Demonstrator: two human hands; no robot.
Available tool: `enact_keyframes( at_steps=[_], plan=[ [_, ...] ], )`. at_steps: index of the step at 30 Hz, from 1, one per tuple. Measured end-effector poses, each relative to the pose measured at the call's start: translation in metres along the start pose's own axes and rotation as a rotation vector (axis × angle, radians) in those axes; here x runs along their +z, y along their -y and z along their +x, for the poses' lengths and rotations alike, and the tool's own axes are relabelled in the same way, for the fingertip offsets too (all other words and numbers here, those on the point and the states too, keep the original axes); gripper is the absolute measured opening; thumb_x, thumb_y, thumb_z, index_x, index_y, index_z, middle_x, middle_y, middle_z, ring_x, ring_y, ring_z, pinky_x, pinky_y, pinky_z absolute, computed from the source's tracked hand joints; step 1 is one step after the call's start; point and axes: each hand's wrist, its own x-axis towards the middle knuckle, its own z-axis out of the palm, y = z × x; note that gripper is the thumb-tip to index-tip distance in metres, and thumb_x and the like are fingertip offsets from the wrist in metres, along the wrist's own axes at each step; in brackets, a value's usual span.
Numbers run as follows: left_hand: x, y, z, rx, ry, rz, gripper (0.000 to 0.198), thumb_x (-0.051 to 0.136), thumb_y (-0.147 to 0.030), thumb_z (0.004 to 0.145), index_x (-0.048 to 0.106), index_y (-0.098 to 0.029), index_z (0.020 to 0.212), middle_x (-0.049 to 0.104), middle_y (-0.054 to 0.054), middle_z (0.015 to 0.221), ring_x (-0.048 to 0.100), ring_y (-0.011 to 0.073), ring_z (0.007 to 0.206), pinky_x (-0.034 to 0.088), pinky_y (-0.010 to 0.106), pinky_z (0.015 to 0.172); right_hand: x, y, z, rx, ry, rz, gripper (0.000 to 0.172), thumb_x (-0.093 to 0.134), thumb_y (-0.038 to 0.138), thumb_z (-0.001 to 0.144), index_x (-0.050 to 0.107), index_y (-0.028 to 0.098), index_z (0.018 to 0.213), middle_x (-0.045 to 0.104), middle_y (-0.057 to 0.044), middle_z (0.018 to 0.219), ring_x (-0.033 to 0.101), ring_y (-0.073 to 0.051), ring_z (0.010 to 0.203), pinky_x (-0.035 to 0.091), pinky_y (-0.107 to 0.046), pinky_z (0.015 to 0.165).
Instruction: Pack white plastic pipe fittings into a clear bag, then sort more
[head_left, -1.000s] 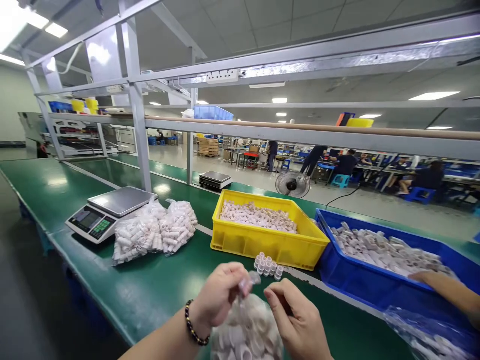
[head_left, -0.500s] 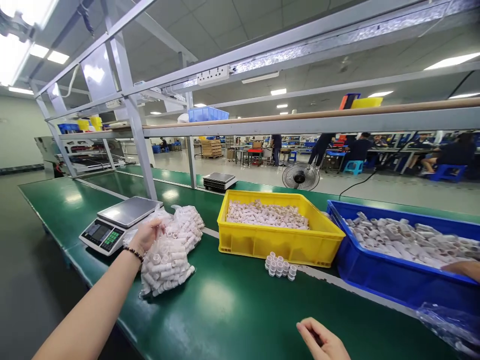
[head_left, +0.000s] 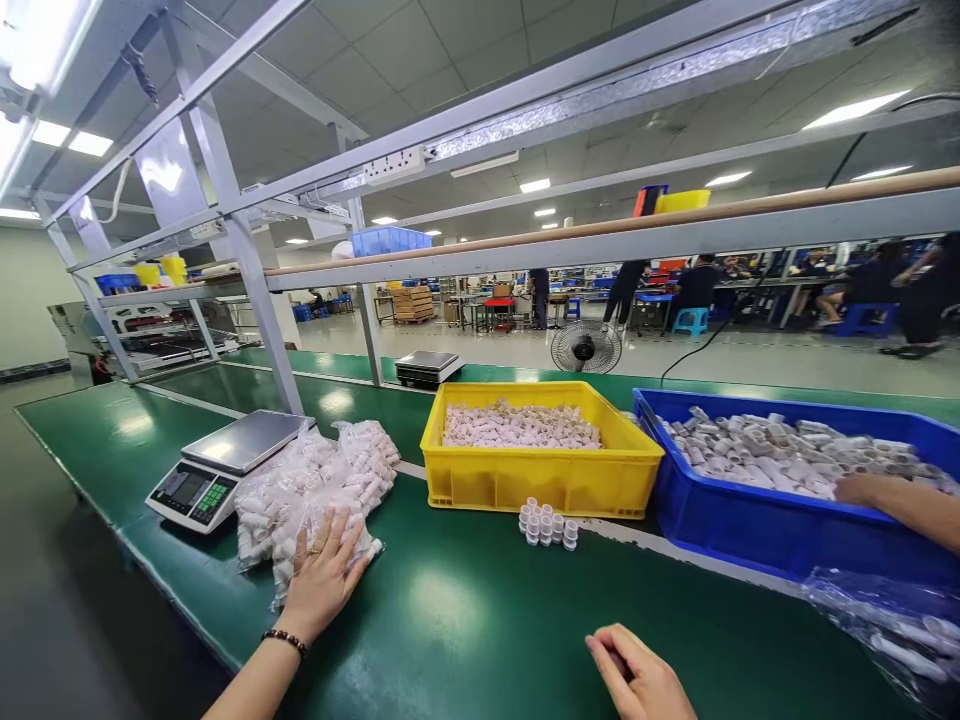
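Your left hand (head_left: 322,582) is spread wide, palm down, pressing on the front plastic bag of white fittings (head_left: 288,545) without gripping it. That bag lies near the left edge of the green workbench (head_left: 442,610), against more bagged fittings (head_left: 369,452) beside the digital scale (head_left: 196,492). Your right hand (head_left: 643,678) is half curled at the near side, thumb close to the index finger; you cannot tell whether it holds anything. The yellow bin (head_left: 536,480) carries small whitish pieces, the blue bin (head_left: 750,530) white tubes. A cluster of white collars (head_left: 546,524) stands before the yellow bin. A co-worker's hand (head_left: 862,491) reaches into the blue bin, fingers hard to make out. The picture's edge cuts off a clear bag (head_left: 892,625) at right.
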Motion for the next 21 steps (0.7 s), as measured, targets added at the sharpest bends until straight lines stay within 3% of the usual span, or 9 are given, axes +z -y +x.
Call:
enact_keyframes(
  at_steps=[3, 7, 10, 13, 15, 18, 20, 21],
  plan=[
    [0.023, 0.007, -0.007, 0.014, -0.003, 0.070, 0.045, 0.043, -0.035, 0.081, 0.048, -0.026, 0.125, 0.040, 0.009, 0.137, 0.027, 0.0271, 0.129, 0.002, 0.049, 0.107, 0.003, -0.008, 0.000, -0.035, 0.062, -0.038, 0.034, 0.037, 0.044, 0.086, 0.047, 0.021, 0.064, 0.044, 0.002, 0.059, 0.044, -0.011, 0.051, 0.034, -0.020, 0.051],
    [0.029, 0.010, -0.008, 0.014, -0.059, 0.058, 0.046, 0.042, -0.034, 0.081, 0.048, -0.022, 0.125, 0.038, 0.011, 0.138, 0.021, 0.0267, 0.132, 0.004, 0.050, 0.107, 0.007, -0.018, 0.002, -0.004, 0.060, -0.038, 0.032, 0.035, 0.040, 0.086, 0.044, 0.020, 0.063, 0.044, 0.002, 0.059, 0.044, -0.012, 0.054, 0.033, -0.022, 0.053],
    [0.026, -0.004, -0.011, -0.016, -0.135, -0.019, 0.046, 0.040, -0.034, 0.081, 0.049, -0.020, 0.125, 0.029, 0.012, 0.142, 0.014, 0.0277, 0.133, 0.004, 0.052, 0.106, 0.007, -0.027, 0.007, 0.065, 0.026, -0.001, 0.031, 0.038, 0.038, 0.084, 0.041, 0.019, 0.059, 0.042, 0.002, 0.057, 0.042, -0.012, 0.054, 0.030, -0.022, 0.053],
    [0.020, -0.036, -0.016, -0.027, -0.132, -0.124, 0.047, 0.038, -0.034, 0.082, 0.045, -0.022, 0.127, 0.021, 0.009, 0.146, 0.011, 0.0270, 0.134, 0.003, 0.051, 0.107, 0.005, -0.037, 0.014, 0.161, -0.013, 0.087, 0.029, 0.041, 0.037, 0.080, 0.040, 0.019, 0.057, 0.038, 0.003, 0.053, 0.038, -0.012, 0.052, 0.027, -0.023, 0.052],
    [0.020, -0.065, -0.020, 0.023, -0.015, -0.205, 0.049, 0.038, -0.037, 0.082, 0.045, -0.021, 0.128, 0.025, 0.009, 0.145, 0.010, 0.0264, 0.134, 0.006, 0.049, 0.107, 0.002, -0.043, 0.017, 0.202, -0.033, 0.134, 0.029, 0.042, 0.037, 0.079, 0.040, 0.019, 0.056, 0.037, 0.004, 0.052, 0.036, -0.011, 0.052, 0.025, -0.022, 0.051],
    [0.027, -0.114, -0.025, 0.080, 0.326, -0.379, 0.056, 0.040, -0.046, 0.081, 0.038, -0.021, 0.131, 0.027, 0.008, 0.144, 0.012, 0.0266, 0.134, 0.013, 0.047, 0.107, 0.000, -0.049, 0.019, 0.230, -0.056, 0.153, 0.029, 0.041, 0.037, 0.079, 0.039, 0.019, 0.056, 0.036, 0.005, 0.051, 0.035, -0.011, 0.050, 0.025, -0.022, 0.050],
    [0.034, -0.145, -0.026, 0.069, 0.523, -0.549, 0.066, 0.044, -0.053, 0.077, 0.034, -0.021, 0.133, 0.028, 0.008, 0.143, 0.016, 0.0271, 0.133, 0.012, 0.047, 0.107, -0.001, -0.052, 0.019, 0.247, -0.071, 0.162, 0.029, 0.041, 0.036, 0.079, 0.039, 0.019, 0.056, 0.036, 0.005, 0.051, 0.034, -0.010, 0.049, 0.024, -0.022, 0.049],
    [0.038, -0.159, -0.026, 0.031, 0.564, -0.652, 0.072, 0.048, -0.056, 0.073, 0.033, -0.018, 0.133, 0.029, 0.010, 0.142, 0.017, 0.0275, 0.133, 0.009, 0.046, 0.108, -0.001, -0.052, 0.019, 0.253, -0.080, 0.168, 0.029, 0.041, 0.036, 0.079, 0.039, 0.019, 0.056, 0.036, 0.005, 0.051, 0.035, -0.010, 0.049, 0.024, -0.022, 0.049]
  ],
)
